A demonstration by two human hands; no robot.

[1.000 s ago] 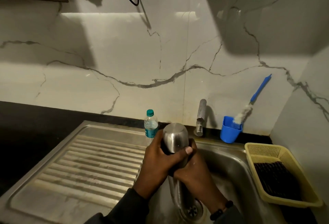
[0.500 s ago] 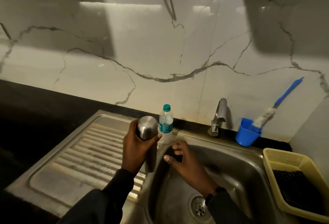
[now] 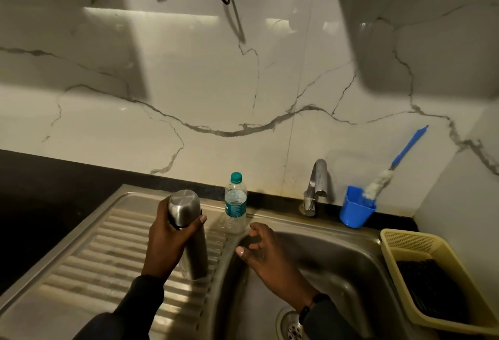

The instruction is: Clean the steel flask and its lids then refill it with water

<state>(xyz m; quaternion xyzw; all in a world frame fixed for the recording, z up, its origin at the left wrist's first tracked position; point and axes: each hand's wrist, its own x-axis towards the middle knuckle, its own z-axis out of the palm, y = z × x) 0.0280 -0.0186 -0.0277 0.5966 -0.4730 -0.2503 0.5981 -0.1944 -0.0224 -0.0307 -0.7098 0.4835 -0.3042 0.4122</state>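
The steel flask (image 3: 189, 226) stands upside down with its mouth on the ribbed drainboard (image 3: 113, 258), base end up. My left hand (image 3: 170, 237) grips its upper half. My right hand (image 3: 259, 248) hovers over the left rim of the sink basin (image 3: 337, 258), fingers loosely curled, holding nothing. No lids are visible. The tap (image 3: 316, 186) stands at the back of the sink, with no water seen running.
A clear plastic water bottle (image 3: 235, 202) with a green cap stands just behind the flask. A blue cup (image 3: 355, 208) holds a blue-handled bottle brush (image 3: 399, 156). A yellow basket (image 3: 421, 272) sits at the right. Black counter (image 3: 40, 191) lies left.
The flask moved left from over the sink basin to the drainboard in my left hand. My right hand let go of it and stays over the basin.
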